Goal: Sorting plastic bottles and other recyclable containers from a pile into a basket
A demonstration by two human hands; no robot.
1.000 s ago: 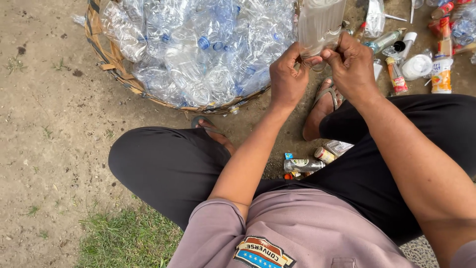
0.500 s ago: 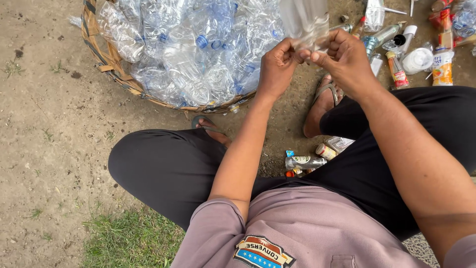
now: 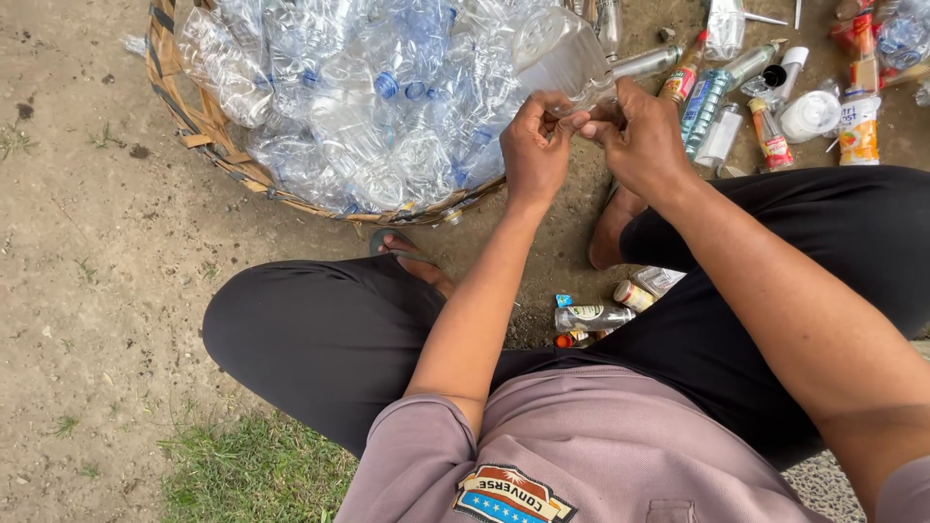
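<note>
Both hands meet at the neck of one clear bottle (image 3: 562,53), which is held up over the basket's near edge, its base pointing away. Left hand (image 3: 533,155) has its fingers curled closed around the neck end; right hand (image 3: 644,140) is also closed there, thumb and fingers pinching the same end. Whether a cap is on it I cannot tell, because the fingers cover that part.

In the head view, the woven basket (image 3: 208,131) is already heaped with clear empty bottles. To the right on the ground lie mixed bottles (image 3: 722,107) with labels and colours, not yet in the basket, so I judge the sorting well advanced but not finished. A few small bottles (image 3: 591,317) lie between the person's crossed legs.

The surface is bare packed earth (image 3: 87,242), dry, with a patch of grass (image 3: 242,475) at the lower left. It is outdoors; no walls show.
</note>
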